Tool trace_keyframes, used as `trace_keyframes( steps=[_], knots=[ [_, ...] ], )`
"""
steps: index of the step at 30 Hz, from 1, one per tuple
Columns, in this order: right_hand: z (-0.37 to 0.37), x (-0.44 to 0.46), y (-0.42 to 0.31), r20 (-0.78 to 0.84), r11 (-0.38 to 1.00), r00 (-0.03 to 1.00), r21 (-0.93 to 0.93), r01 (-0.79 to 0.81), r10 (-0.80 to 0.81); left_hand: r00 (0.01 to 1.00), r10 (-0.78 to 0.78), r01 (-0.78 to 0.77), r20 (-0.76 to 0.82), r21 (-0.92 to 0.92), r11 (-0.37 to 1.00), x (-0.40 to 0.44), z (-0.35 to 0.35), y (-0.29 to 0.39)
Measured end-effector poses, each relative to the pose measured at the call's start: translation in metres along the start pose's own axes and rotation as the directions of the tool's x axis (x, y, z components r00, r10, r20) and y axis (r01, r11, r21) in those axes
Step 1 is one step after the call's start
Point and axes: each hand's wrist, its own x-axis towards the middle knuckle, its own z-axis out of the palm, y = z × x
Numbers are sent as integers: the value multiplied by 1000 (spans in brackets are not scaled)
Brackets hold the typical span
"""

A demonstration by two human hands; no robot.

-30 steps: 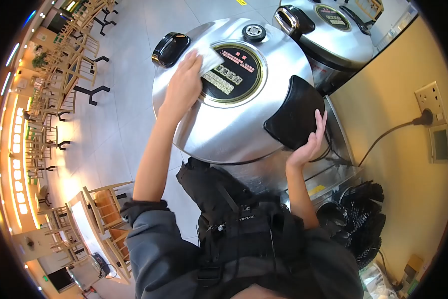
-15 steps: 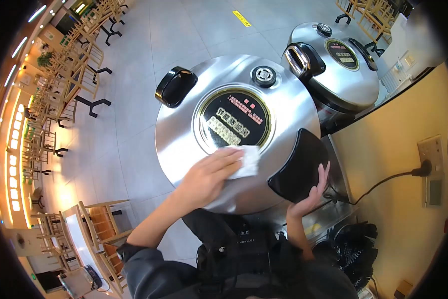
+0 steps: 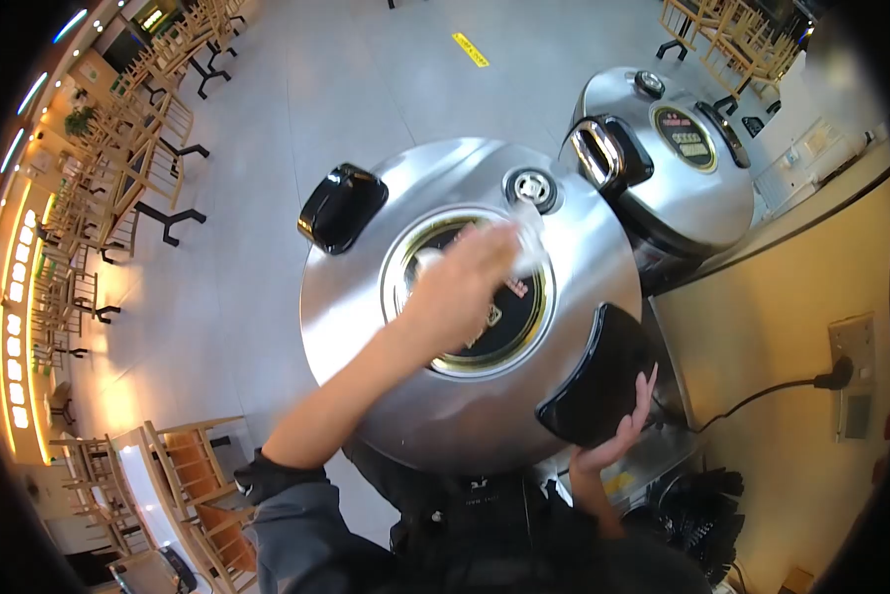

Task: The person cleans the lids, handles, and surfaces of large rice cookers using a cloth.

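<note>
Blurred left hand (image 3: 465, 282) and cloth (image 3: 531, 244) partly hide label (image 3: 514, 322)

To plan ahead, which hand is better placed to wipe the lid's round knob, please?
Probably the left hand: it holds the cloth near the knob; the right hand is by the black panel.

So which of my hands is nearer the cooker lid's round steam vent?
Left. Your left hand is over the label, close to the steam vent; your right hand is farther off, at the edge of the black panel.
</note>
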Motion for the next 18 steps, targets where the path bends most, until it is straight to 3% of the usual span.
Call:
trace_keyframes(
  steps=[3, 8, 12, 14, 15, 16, 18],
  knots=[
    [0, -1, -3, -12, 1000, 1000, -24, -17, 17, 991, 72, -49, 115, -189, 981, -21, -3, 38],
    [-2, -3, -1, -7, 999, 1000, -29, -22, 22, 985, 85, -47, 153, -239, 970, -73, -22, 64],
    [0, -2, -5, -11, 1000, 1000, 11, -23, 23, 989, -118, 130, 89, -143, 981, -115, -43, 55],
    [0, -2, -6, -10, 1000, 1000, -17, -18, 18, 968, -237, 214, -82, -218, 952, -146, -32, 22],
    [0, -2, -7, -26, 999, 1000, -29, -15, 14, 963, -235, 230, -135, -45, 972, -135, -51, 22],
    [0, -2, -8, -8, 998, 1000, -57, -3, 3, 945, -316, 319, -88, 28, 947, -132, -59, 13],
    [-3, -1, -6, 18, 996, 1000, -91, 16, -14, 946, -309, 316, -98, 62, 947, -111, -59, -1]
  ],
)
